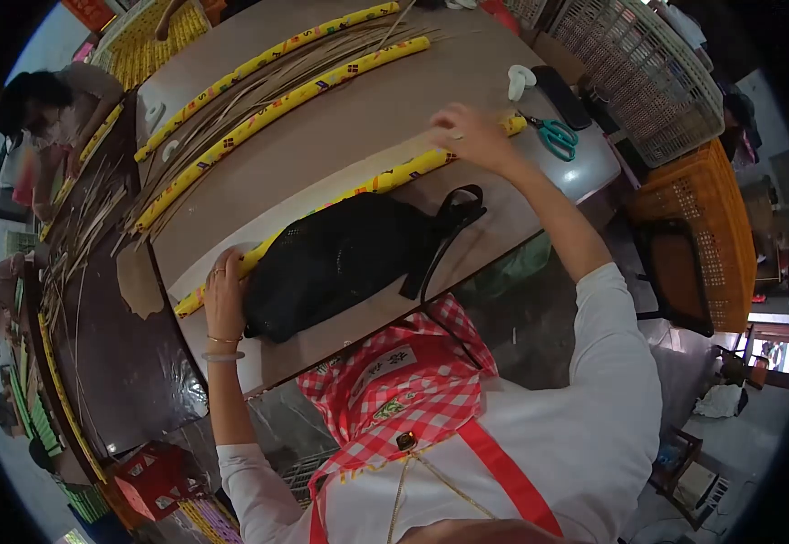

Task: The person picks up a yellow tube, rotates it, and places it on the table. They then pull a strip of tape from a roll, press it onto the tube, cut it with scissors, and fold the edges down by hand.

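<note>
A long yellow patterned roll [413, 167] lies slanting across the table, with a pale strip along its far side. At its left end my left hand [225, 288] rests over it, fingers curled round the roll. My right hand [469, 136] is over its right part, fingers spread and slightly blurred; whether they touch the roll is unclear. A black bag [340, 258] with a strap sits in front of the roll and hides some of it. Teal-handled scissors [558, 139] lie just beyond the roll's right end.
Two more yellow rolls [286, 107] with thin brown strips between them lie farther back. White tape [520, 82] and a dark case [562, 96] are at the right. Baskets [639, 72] and an orange crate [698, 236] stand beyond. Other people [59, 118] sit at the left.
</note>
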The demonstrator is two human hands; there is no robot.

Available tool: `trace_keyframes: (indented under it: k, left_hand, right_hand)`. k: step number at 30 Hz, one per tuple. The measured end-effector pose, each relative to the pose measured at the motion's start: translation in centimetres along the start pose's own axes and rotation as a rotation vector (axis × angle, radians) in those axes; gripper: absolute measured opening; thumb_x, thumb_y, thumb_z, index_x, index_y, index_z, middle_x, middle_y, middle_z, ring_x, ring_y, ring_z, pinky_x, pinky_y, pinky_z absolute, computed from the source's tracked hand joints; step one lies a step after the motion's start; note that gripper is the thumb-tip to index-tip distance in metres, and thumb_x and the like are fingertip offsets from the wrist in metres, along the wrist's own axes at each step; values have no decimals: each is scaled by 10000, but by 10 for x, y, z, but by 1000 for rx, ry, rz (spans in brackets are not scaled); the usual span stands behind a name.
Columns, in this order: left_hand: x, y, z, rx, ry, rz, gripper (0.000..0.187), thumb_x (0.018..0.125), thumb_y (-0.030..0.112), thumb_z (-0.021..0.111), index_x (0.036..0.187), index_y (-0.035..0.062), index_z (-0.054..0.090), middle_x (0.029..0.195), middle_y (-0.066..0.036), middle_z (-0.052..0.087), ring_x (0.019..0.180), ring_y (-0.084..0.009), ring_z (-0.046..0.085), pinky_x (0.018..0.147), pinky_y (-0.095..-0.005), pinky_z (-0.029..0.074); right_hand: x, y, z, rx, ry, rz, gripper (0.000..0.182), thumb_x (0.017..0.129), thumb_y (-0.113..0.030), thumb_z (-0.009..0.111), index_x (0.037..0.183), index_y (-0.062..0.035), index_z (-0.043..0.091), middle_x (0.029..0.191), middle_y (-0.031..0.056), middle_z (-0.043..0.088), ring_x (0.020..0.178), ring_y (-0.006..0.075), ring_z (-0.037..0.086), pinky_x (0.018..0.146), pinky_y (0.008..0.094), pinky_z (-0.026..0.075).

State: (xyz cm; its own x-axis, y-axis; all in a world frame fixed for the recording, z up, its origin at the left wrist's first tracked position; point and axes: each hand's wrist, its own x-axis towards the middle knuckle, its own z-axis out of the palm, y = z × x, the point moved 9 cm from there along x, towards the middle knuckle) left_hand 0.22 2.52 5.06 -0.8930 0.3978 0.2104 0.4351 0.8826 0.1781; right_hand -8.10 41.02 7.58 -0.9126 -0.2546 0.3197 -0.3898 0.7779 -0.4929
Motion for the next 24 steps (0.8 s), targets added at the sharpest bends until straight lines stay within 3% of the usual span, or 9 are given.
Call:
trace_keyframes:
  k: [3, 5, 8, 11, 13, 17, 20, 22, 24]
  left_hand:
    - [-2, -2, 1, 36, -3, -15, 398, 754, 43, 555, 1128, 42, 419, 1176, -131, 459, 1045, -314, 465, 882, -384, 370]
    - [-2, -1, -2, 68, 3, -25, 396, 753, 46, 556, 1126, 45, 424, 1180, -127, 455, 1046, -312, 464, 880, -383, 371]
    - [2, 8, -12, 120, -25, -14, 405, 750, 58, 565, 1131, 52, 429, 1166, -123, 461, 1037, -305, 470, 868, -382, 379]
    - [2, 5, -12, 135, -35, -53, 421, 747, 74, 574, 1143, 59, 432, 1138, -116, 479, 1018, -298, 482, 858, -381, 384]
    - [2, 5, -13, 86, -7, -43, 429, 745, 99, 585, 1147, 63, 439, 1127, -107, 490, 998, -292, 494, 851, -382, 386]
    - [3, 9, -20, 89, 6, -41, 437, 744, 119, 593, 1150, 60, 444, 1123, -104, 496, 995, -290, 497, 848, -378, 387]
    - [2, 7, -20, 68, 17, -29, 416, 742, 131, 599, 1125, 47, 461, 1104, -104, 511, 977, -285, 510, 835, -371, 396]
    - [2, 10, -26, 6, 44, -15, 333, 749, 132, 599, 1055, 36, 510, 1048, -98, 545, 936, -278, 534, 805, -358, 417]
    - [1, 13, -34, -1, 76, -36, 284, 754, 127, 596, 1016, 37, 531, 1019, -94, 559, 913, -276, 544, 789, -351, 426]
  right_hand:
    - [-8, 74, -58, 29, 345, 253, 303, 800, -312, 569, 933, -41, 541, 949, 127, 531, 814, 287, 565, 693, 362, 459]
    - [-14, 130, -90, -272, 480, 354, 369, 809, -362, 543, 980, -35, 516, 1006, 166, 513, 875, 306, 547, 729, 394, 450]
    - [-18, 159, -111, -436, 369, 676, 574, 783, -456, 530, 1188, -66, 413, 1078, 211, 495, 952, 332, 527, 789, 409, 434]
    - [-5, 212, -94, -281, 222, 645, 665, 776, -432, 543, 1293, -77, 322, 1077, 220, 523, 920, 334, 547, 797, 396, 436]
    - [-1, 193, -92, -209, 154, 625, 646, 793, -359, 539, 1324, -87, 291, 1021, 212, 569, 862, 328, 571, 773, 404, 447]
    - [9, 140, -105, -255, 365, 431, 387, 846, -177, 464, 1220, -77, 461, 858, 132, 615, 726, 241, 585, 631, 348, 470]
    - [15, 102, -71, 686, 285, 526, 311, 857, -111, 425, 1147, -60, 523, 755, 25, 563, 645, 81, 505, 602, 227, 437]
    - [10, 38, -38, 1229, 169, 576, 284, 854, -109, 434, 1107, -28, 536, 766, 21, 547, 659, 95, 502, 616, 231, 432]
    - [3, -28, -15, 1408, -90, 514, 266, 857, -130, 448, 1070, 0, 541, 824, 33, 538, 674, 100, 497, 614, 231, 430]
